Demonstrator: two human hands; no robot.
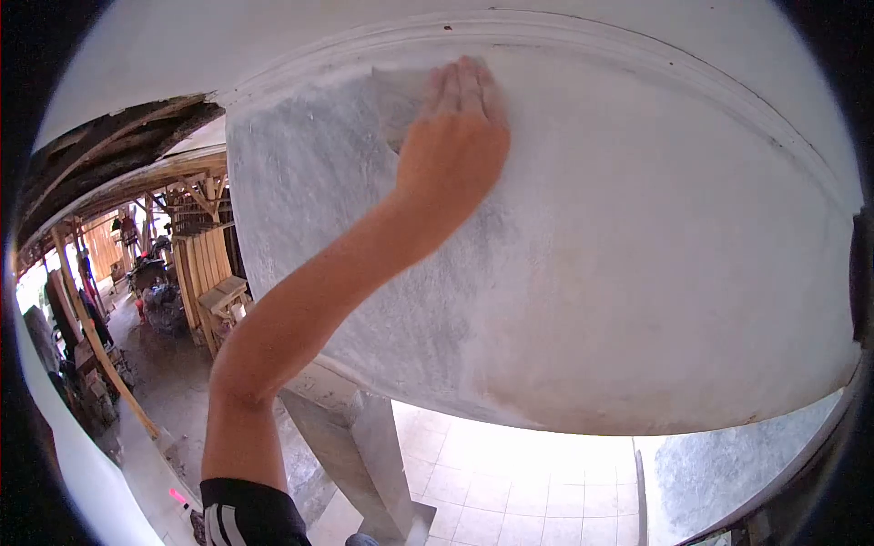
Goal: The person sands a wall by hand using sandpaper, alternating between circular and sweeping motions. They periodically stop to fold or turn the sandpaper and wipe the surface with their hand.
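My left hand (462,114) is raised against the upper part of a curved panel, its fingers together and pointing up. Under the fingers it presses a thin greyish sheet (396,102), whose free edge sticks out to the left. Patchy grey covers the panel's left part, while its right part (637,246) is smoother and whiter. The bare forearm crosses the grey part from the lower left, below it a black sleeve with white stripes. The thumb is hidden. My right hand is not in view.
A moulding (564,41) runs along the panel's top. Below stand a grey post (355,446) and a tiled floor (510,491). At the left are a leaning wooden pole (105,350), a wooden stand (223,293) and a cluttered workshop area.
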